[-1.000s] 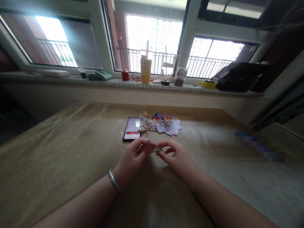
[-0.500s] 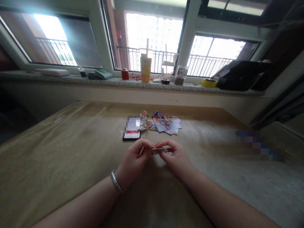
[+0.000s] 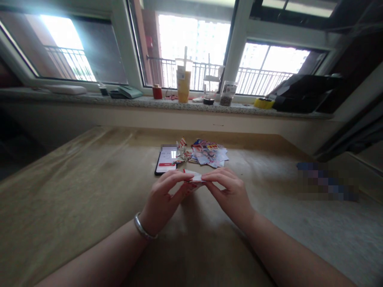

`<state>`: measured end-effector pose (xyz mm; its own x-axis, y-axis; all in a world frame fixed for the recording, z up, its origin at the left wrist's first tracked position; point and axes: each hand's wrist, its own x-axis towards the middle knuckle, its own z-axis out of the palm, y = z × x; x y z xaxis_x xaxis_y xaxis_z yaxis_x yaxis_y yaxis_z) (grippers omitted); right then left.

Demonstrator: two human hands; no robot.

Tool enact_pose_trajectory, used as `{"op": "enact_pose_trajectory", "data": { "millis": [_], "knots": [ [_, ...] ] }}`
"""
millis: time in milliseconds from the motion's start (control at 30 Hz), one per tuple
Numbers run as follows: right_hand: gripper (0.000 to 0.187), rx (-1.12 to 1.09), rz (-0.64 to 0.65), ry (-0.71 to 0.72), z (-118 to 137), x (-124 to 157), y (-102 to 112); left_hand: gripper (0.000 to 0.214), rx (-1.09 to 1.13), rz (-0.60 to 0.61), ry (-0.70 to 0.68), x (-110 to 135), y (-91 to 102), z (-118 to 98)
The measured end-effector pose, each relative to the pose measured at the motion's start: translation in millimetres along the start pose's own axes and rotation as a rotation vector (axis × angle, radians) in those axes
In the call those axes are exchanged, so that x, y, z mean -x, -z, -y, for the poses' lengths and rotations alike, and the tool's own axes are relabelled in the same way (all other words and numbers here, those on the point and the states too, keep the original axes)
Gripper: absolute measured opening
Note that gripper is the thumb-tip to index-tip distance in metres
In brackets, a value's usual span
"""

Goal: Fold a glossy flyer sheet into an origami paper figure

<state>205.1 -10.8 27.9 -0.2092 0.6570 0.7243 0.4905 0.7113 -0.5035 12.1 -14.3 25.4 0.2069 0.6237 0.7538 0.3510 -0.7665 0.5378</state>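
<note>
Turning from edge-on, the folded printed paper (image 3: pixel 196 177) is now showing white, to the near right of the smartphone (image 3: pixel 166 159); left hand (image 3: pixel 161 192) and right hand (image 3: pixel 232 190) are pinching it, apparently working its fold.

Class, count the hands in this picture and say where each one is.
2. The left hand, just nearer than the phone, pinches the left side of the paper; the right hand pinches its right side. Neither is hidden.
</note>
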Motion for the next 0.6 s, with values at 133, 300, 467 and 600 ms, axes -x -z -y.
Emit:
{"op": "enact_pose_trajectory", "data": {
  "millis": [133,300,467,600],
  "knots": [
    [0.010,-0.051,0.005,-0.042,1,0,-2,0.010,-0.023,-0.028,0.038,1,0.5,0],
    [0.010,-0.183,0.064,-0.213,-3,1,-8,0.005,0.157,-0.052,0.253,2,-5.3,2],
    [0.010,-0.137,0.013,-0.095,-2,-1,-3,0.007,0.178,-0.037,0.278,2,-8.1,4],
    [0.013,0.003,-0.037,0.041,4,-4,7,0.006,0.206,-0.031,0.261,3,-9.8,3]
  ]
}}
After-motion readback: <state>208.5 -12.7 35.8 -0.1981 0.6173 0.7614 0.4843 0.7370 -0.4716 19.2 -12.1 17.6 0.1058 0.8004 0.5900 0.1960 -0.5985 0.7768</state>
